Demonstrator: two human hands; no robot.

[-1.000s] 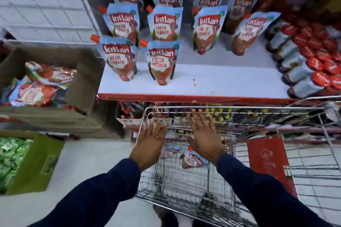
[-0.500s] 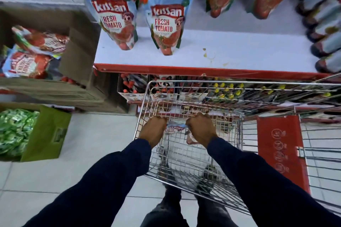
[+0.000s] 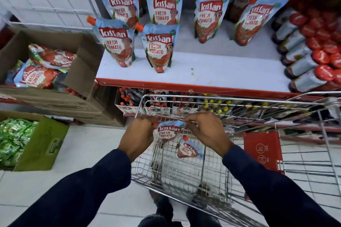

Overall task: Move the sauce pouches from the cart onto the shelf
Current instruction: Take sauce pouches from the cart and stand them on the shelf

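Over the wire cart (image 3: 230,100) I hold one blue-and-red sauce pouch (image 3: 167,131) by its top corners. My left hand (image 3: 137,135) pinches its left corner by the orange cap, and my right hand (image 3: 204,128) pinches its right corner. A second sauce pouch (image 3: 188,149) lies on the cart's floor just below and to the right. Several matching pouches (image 3: 158,49) stand upright in rows on the white shelf (image 3: 221,73) beyond the cart.
Red-capped bottles (image 3: 313,61) lie stacked at the shelf's right end. An open cardboard box (image 3: 81,64) with more pouches sits to the left, and a green box (image 3: 44,143) of green packets stands on the floor. The cart's red flap (image 3: 263,150) is at the right.
Both hands dropped into the cart with fingers spread, closed on a pouch, and now lift it upward. The camera view has tilted back up toward the shelf.
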